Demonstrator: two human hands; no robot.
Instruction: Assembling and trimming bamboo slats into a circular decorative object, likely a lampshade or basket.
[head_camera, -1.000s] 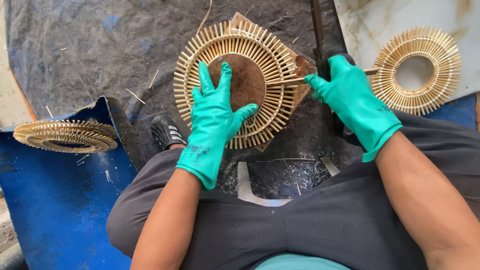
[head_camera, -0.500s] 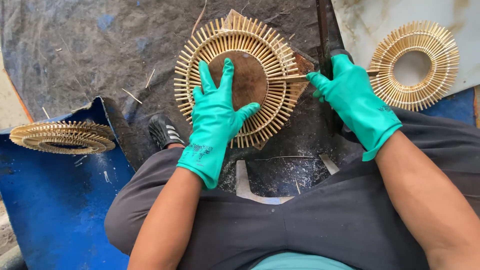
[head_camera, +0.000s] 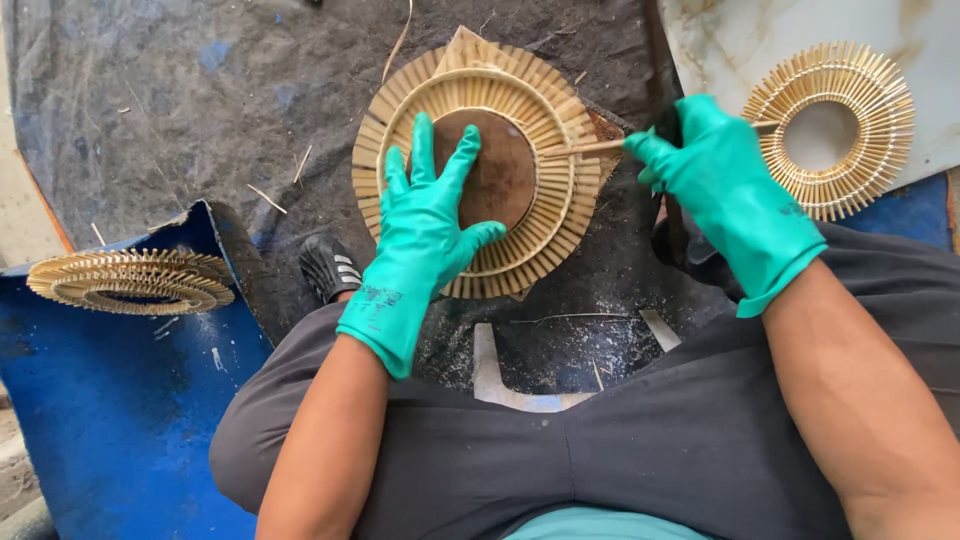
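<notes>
Pressing flat, left hand (head_camera: 425, 235) spread on one of three stick rings (head_camera: 480, 160); right hand (head_camera: 725, 195) pinching one stick (head_camera: 585, 148).

Single head view, looking steeply down, close over lap, gloved hands, dark work mat (head_camera: 180, 110).

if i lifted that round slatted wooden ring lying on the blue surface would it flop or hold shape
The round slatted wooden ring probably holds shape: hoops bind its slats. Likely light, being thin strips with open gaps. The protruding slat tips look breakable.
</notes>
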